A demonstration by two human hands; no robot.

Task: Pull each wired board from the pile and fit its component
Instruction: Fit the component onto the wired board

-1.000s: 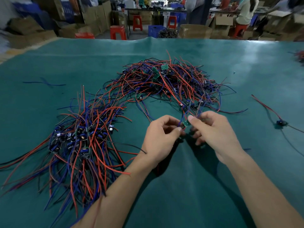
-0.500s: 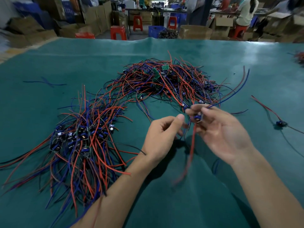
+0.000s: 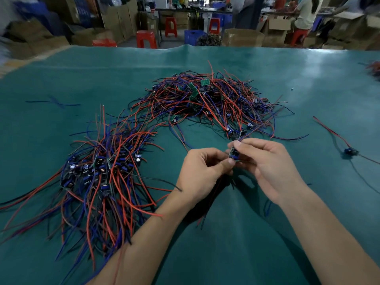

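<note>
A small green wired board (image 3: 233, 153) with blue parts is held between both hands above the green table cover (image 3: 236, 243). My right hand (image 3: 267, 167) pinches its top edge with thumb and forefinger. My left hand (image 3: 202, 173) pinches its lower end with curled fingers. Its red and dark wires hang below the hands. Behind lies the tangled pile of wired boards (image 3: 207, 99) with red and blue leads. A second heap of boards with blue components (image 3: 98, 171) sits at the left.
One lone wired board (image 3: 349, 151) lies at the right. A loose blue wire (image 3: 55, 102) rests at the far left. Beyond the table's far edge stand red stools (image 3: 146, 39), cardboard boxes and a seated person (image 3: 306, 13).
The board's wires, flung up to the right half a second ago, have dropped below the hands. My left hand has closed in and now pinches the board with the right.
</note>
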